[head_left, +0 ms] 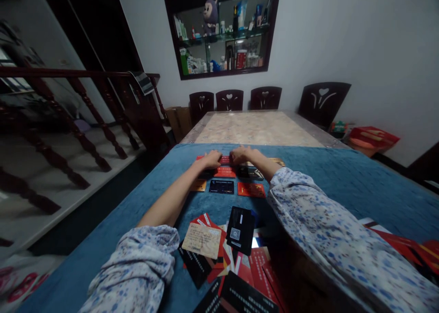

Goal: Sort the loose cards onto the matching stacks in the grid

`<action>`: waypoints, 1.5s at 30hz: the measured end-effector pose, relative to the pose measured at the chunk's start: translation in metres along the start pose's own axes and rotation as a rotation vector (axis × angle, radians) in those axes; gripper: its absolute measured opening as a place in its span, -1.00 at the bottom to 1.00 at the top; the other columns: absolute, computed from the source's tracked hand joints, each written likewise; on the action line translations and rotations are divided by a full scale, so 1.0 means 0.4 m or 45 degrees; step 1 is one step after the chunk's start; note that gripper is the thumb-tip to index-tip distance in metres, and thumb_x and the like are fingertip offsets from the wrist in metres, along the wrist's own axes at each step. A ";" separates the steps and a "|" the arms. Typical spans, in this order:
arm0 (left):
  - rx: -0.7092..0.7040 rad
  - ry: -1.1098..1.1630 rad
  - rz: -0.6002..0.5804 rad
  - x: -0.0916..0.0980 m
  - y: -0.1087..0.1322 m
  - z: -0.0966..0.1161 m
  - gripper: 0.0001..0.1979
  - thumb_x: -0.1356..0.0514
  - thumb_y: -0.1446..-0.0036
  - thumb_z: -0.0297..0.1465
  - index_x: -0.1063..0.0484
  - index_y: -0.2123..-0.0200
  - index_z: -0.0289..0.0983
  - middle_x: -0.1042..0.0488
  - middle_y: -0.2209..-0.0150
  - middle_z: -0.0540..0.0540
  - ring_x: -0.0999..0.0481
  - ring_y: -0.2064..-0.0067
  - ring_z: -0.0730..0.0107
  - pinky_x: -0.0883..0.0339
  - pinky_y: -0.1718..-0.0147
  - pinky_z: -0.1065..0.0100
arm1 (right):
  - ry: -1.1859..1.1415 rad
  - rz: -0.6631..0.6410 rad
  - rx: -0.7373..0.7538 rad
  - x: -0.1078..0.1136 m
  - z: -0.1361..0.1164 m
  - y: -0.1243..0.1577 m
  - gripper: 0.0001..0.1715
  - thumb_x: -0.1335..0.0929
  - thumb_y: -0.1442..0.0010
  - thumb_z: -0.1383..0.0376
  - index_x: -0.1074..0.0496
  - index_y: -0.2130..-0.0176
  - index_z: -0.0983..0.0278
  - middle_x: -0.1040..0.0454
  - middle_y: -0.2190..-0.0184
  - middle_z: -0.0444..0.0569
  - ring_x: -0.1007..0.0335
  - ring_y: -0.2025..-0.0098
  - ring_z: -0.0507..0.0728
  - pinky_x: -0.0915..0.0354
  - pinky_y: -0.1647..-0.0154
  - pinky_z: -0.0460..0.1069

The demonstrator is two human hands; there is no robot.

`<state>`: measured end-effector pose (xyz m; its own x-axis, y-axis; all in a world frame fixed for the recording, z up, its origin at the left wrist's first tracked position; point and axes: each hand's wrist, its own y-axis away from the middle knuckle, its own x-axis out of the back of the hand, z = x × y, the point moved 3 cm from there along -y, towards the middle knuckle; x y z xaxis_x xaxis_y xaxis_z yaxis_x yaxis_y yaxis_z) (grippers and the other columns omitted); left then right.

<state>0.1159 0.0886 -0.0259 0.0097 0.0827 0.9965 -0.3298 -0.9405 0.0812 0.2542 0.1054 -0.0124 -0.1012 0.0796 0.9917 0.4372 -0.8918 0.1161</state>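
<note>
Between left hand (210,159) and right hand (243,154) lies a red card (225,159).

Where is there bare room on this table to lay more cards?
Free: blue cloth right of the card rows, out to the table edge; cloth left of the left forearm; marble tabletop past the rows, up to the chairs. Crowded: the card rows under the left hand and right hand, and the loose card pile between the sleeves.

Pale sleeves (343,240), apparently blue-flowered.
</note>
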 end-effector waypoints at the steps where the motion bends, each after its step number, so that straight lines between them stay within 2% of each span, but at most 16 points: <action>1: 0.001 0.002 0.006 0.002 0.005 0.001 -0.65 -0.18 -0.06 -0.47 -0.40 0.04 -0.23 -0.37 -0.10 -0.21 -0.30 -0.16 0.05 -0.24 -0.11 0.04 | 0.015 -0.012 -0.005 0.003 0.001 0.005 -0.51 -0.41 0.03 0.17 -0.53 0.06 0.20 -0.52 0.02 0.13 -0.30 -0.10 0.38 -0.23 -0.06 0.24; 6: -0.004 0.014 0.059 0.025 0.043 0.009 -0.56 -0.12 -0.12 -0.47 -0.34 -0.10 -0.24 -0.29 -0.19 -0.27 -0.23 -0.22 -0.03 -0.18 -0.13 -0.06 | 0.100 0.005 0.040 0.028 0.008 0.031 -0.36 -0.40 -0.03 0.10 -0.42 -0.12 0.12 -0.44 -0.12 0.09 -0.16 -0.21 0.42 -0.15 -0.11 0.32; 11: -0.060 0.036 0.172 0.048 0.096 0.012 -0.53 -0.08 -0.13 -0.52 -0.32 -0.14 -0.29 -0.31 -0.17 -0.30 -0.24 -0.22 -0.04 -0.17 -0.12 -0.05 | 0.055 0.052 0.092 0.060 0.012 0.072 -0.31 -0.38 -0.12 0.08 -0.36 -0.21 0.20 -0.50 -0.03 0.15 -0.22 -0.16 0.40 -0.15 -0.09 0.28; 18: -0.138 0.085 0.357 0.033 0.196 0.003 -0.66 -0.06 -0.17 -0.53 -0.45 0.00 -0.31 -0.39 -0.10 -0.26 -0.31 -0.15 0.03 -0.14 -0.09 -0.02 | 0.013 0.232 0.171 0.086 -0.011 0.179 -0.57 -0.32 -0.21 0.26 -0.47 -0.08 0.20 -0.58 0.07 0.06 -0.26 -0.10 0.30 -0.17 -0.01 0.15; 25: -0.218 0.204 0.529 0.005 0.323 -0.002 -0.69 -0.06 -0.17 -0.55 -0.48 0.07 -0.30 -0.45 -0.06 -0.23 -0.35 -0.12 0.09 -0.10 -0.06 0.02 | 0.046 0.392 0.255 0.080 -0.058 0.300 -0.72 -0.26 -0.26 0.33 -0.56 0.18 0.25 -0.58 0.15 0.09 -0.27 -0.02 0.27 -0.10 0.14 0.06; 32: -0.275 0.247 0.592 -0.022 0.458 0.024 -0.70 -0.08 -0.18 -0.57 -0.50 0.08 -0.29 -0.48 -0.02 -0.22 -0.39 -0.07 0.14 -0.12 -0.05 0.05 | -0.017 0.535 0.396 0.034 -0.133 0.385 -0.70 -0.24 -0.32 0.32 -0.56 0.27 0.25 -0.58 0.23 0.08 -0.25 0.06 0.22 -0.02 0.20 0.05; 37: -0.295 0.267 0.615 -0.049 0.550 0.040 -0.67 -0.09 -0.17 -0.61 -0.49 0.04 -0.27 -0.46 -0.06 -0.21 -0.38 -0.12 0.11 -0.13 -0.05 0.05 | -0.109 0.641 0.558 -0.026 -0.185 0.436 -0.79 -0.29 -0.28 0.32 -0.54 0.27 0.24 -0.56 0.28 0.04 -0.21 0.10 0.21 0.01 0.19 0.07; 41: -0.297 0.273 0.631 -0.074 0.620 0.044 -0.72 -0.10 -0.21 -0.56 -0.50 0.07 -0.27 -0.49 -0.02 -0.22 -0.42 -0.07 0.13 -0.16 -0.02 0.07 | -0.170 0.698 0.686 -0.070 -0.226 0.471 -0.78 -0.28 -0.30 0.32 -0.52 0.28 0.24 -0.53 0.32 0.04 -0.20 0.09 0.20 0.01 0.15 0.09; 45: -0.284 0.315 0.690 -0.092 0.674 0.038 -0.77 -0.09 -0.27 -0.49 -0.51 0.10 -0.25 -0.51 0.00 -0.19 -0.44 -0.04 0.17 -0.16 -0.01 0.09 | -0.247 0.712 0.767 -0.085 -0.257 0.500 -0.82 -0.30 -0.29 0.32 -0.51 0.26 0.24 -0.52 0.32 0.03 -0.20 0.09 0.19 0.00 0.13 0.09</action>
<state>0.0410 -0.1729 -0.0405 -0.4233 -0.2874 0.8592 -0.4155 -0.7812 -0.4660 0.2532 -0.1217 -0.0286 0.4031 -0.1791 0.8975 0.7846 -0.4373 -0.4396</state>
